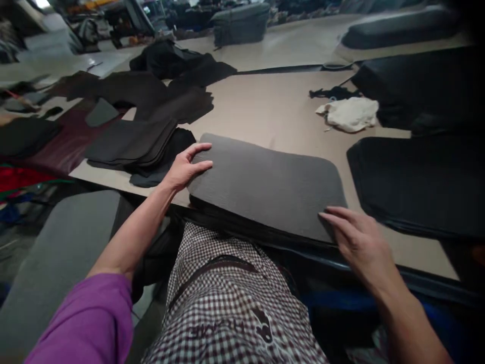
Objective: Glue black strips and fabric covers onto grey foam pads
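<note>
A dark grey flat panel (265, 179) with rounded corners lies on top of a dark stack at the table's near edge. At its left end is my left hand (185, 167), thumb and forefinger spread and touching the top surface. My right hand (358, 235) rests at the panel's near right corner, its fingers stretched out over the edge. The right thumb is hard to make out. Just left of the panel sits a pile of dark, thin sheets (131, 141).
Another stack of black panels (417, 187) lies to the right on the beige table (261, 108). Behind it are a crumpled white cloth (352, 114) and a large black piece (420, 88). Dark cut sheets (151, 96) cover the back left. A grey padded surface (64, 258) stands at lower left.
</note>
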Demonstrator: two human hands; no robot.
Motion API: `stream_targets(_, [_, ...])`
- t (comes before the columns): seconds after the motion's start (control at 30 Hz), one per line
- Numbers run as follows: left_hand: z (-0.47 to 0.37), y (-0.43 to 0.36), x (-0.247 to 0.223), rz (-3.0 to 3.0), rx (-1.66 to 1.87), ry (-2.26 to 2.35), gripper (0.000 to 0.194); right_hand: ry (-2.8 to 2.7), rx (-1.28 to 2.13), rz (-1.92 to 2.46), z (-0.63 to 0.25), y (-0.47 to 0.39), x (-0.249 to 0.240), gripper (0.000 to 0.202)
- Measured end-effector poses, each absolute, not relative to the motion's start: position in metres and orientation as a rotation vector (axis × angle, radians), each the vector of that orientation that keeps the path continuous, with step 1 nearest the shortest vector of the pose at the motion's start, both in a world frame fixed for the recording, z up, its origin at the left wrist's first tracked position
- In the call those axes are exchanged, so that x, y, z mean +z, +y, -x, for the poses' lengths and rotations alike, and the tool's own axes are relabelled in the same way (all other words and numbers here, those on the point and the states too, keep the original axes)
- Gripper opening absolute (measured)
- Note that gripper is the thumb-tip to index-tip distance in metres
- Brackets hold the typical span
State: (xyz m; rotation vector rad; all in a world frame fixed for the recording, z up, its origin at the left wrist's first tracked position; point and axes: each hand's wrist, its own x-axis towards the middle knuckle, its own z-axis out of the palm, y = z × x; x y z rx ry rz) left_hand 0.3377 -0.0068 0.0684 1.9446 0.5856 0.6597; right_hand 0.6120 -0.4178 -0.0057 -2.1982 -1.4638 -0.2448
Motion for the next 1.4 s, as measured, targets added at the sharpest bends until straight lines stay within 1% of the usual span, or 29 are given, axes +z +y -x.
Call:
stream_targets(0.1, [-0.332,-0.001,0.059,-2.068,0.591,0.599,0.059,-1.596,-0.24,2.109,-0.614,-0.419,-0.013,0.033])
stream_targets(0.17, [-0.328,0.002,0.05,-2.18,0.503,0.639,0.055,-1.62,-0.267,2.126,-0.617,-0.42,-0.015,0.034])
stream_targets(0.33, [-0.322,0.002,0.037,-2.301,0.46,0.637,0.054,-1.687,-0.305,2.138,-0.62,-0.42,-0.011,0.033])
stream_targets(0.63, [-0.316,-0.001,0.038,-2.29,0.483,0.613,0.054,-1.605,-0.222,2.177,-0.616,-0.42,-0.009,0.035])
stream_targets(0.97, [-0.315,-0.003,0.032,-2.492,0.486,0.574,0.051,-1.577,-0.201,2.172,-0.62,-0.42,-0.011,0.034])
stream_targets(1.13, [-0.314,-0.013,0.03,-2.693,0.397,0.662,0.044,-1.572,-0.188,2.169,-0.617,-0.418,-0.01,0.034])
stream_targets(1.2, [-0.312,-0.025,0.033,-2.8,0.407,0.792,0.045,-1.557,-0.164,2.15,-0.618,-0.42,-0.011,0.032])
stream_targets(1.3, [-0.31,-0.047,0.039,-2.921,0.451,0.951,0.053,-1.451,-0.155,2.13,-0.623,-0.424,-0.011,0.023])
stream_targets(1.4, [-0.32,-0.069,0.042,-2.992,0.463,0.856,0.059,-1.297,-0.253,2.175,-0.626,-0.417,-0.005,0.016])
